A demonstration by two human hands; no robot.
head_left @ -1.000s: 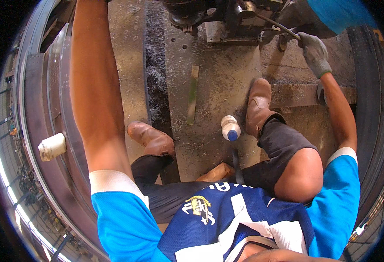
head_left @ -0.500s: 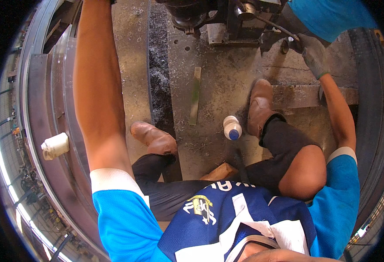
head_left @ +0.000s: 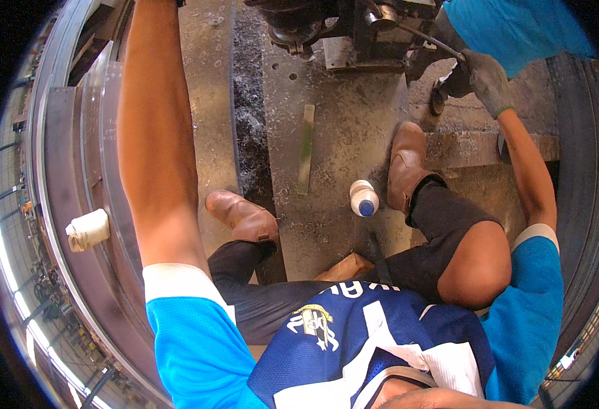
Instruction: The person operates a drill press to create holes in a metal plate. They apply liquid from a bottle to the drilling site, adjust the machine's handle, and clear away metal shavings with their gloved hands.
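My right hand (head_left: 487, 83), in a grey glove, is closed around the end of a thin metal lever (head_left: 430, 39). The lever runs up and left to a round metal hub (head_left: 381, 16) on a dark machine (head_left: 292, 24) at the top of the view. My left arm (head_left: 156, 136) stretches straight up past the top edge, and its hand is out of the picture. Metal shavings lie around the machine on the steel surface (head_left: 340, 123).
A white bottle with a blue cap (head_left: 363, 198) stands between my boots (head_left: 407, 160). Nearby lie a flat metal strip (head_left: 305, 150) and a wood block (head_left: 345, 267). A white container (head_left: 88, 230) sits on the left beam. Blue clothing (head_left: 517, 31) of another person shows at upper right.
The other person's dark shoe and blue clothing at upper right have shifted a little down and left. My right hand stays on the lever, nearly unmoved.
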